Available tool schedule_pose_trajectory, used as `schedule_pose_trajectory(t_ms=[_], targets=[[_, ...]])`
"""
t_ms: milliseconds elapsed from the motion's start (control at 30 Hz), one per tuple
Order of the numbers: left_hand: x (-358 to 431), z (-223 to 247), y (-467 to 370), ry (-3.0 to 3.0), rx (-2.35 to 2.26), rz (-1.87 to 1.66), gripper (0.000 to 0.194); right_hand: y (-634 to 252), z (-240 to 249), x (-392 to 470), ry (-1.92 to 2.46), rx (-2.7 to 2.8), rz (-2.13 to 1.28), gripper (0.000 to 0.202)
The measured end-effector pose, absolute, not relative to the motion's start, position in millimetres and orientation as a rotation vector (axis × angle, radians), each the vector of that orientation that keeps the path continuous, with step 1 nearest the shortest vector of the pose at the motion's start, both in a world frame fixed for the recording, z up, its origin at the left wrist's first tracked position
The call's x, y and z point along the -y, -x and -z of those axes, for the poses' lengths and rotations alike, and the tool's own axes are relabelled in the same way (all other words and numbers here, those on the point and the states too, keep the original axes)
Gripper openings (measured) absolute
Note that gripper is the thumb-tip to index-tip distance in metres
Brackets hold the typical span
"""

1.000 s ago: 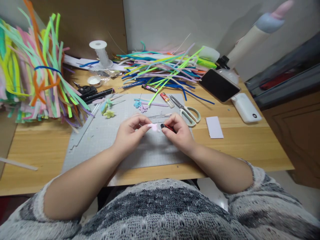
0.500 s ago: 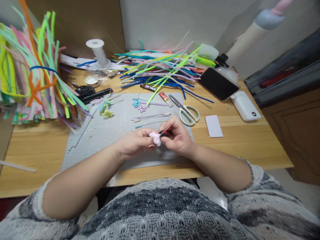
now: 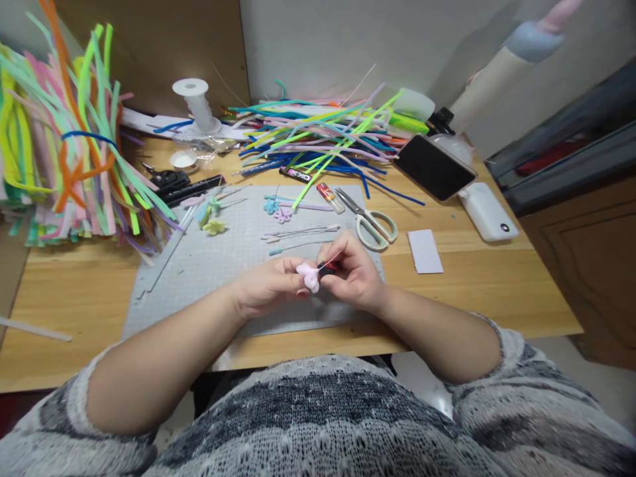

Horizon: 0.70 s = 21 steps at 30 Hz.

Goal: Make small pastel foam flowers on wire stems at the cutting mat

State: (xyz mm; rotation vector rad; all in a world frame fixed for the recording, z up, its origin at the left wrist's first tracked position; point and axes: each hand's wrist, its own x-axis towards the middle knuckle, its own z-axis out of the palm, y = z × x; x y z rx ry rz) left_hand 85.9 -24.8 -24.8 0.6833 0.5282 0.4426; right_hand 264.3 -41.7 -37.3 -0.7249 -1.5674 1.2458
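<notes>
A small pale pink flower (image 3: pixel 309 276) is pinched between the thumb and fingers of my left hand (image 3: pixel 271 283), above the grey cutting mat (image 3: pixel 199 278). My right hand (image 3: pixel 355 275) is closed on a small black and red tool (image 3: pixel 328 267), right beside the flower. A thin wire slants up from between the hands. Beyond them on the mat lie several thin wires (image 3: pixel 298 233) with coloured ends, a purple flower (image 3: pixel 282 213), a blue flower (image 3: pixel 271 206) and a yellow-green flower (image 3: pixel 214 227).
Scissors (image 3: pixel 372 228) and a lighter (image 3: pixel 330 197) lie beyond my right hand. Farther right are a white card (image 3: pixel 425 251), a phone (image 3: pixel 436 167) and a white device (image 3: pixel 489 212). Pipe cleaners (image 3: pixel 322 129) pile at the back; a bundle (image 3: pixel 84 146) stands left, near a white spool (image 3: pixel 196 106).
The pink flower has turned slightly between my left fingers, so its petals face differently. Both hands stay in nearly the same place.
</notes>
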Motion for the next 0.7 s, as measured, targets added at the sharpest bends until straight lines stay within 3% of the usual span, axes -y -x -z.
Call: schedule_pose_trajectory(t_ms=[567,700], targets=[[24.3,26.4,-84.2,-0.760,-0.603,-0.456,0.035,-266.8,36.2,42.8,0.800,1.560,-1.277,0.028],[15.4,20.0,-80.1,-0.795,-0.697,-0.652,0.031,-266.8,37.5,39.4,0.874,1.493,-1.207,0.025]])
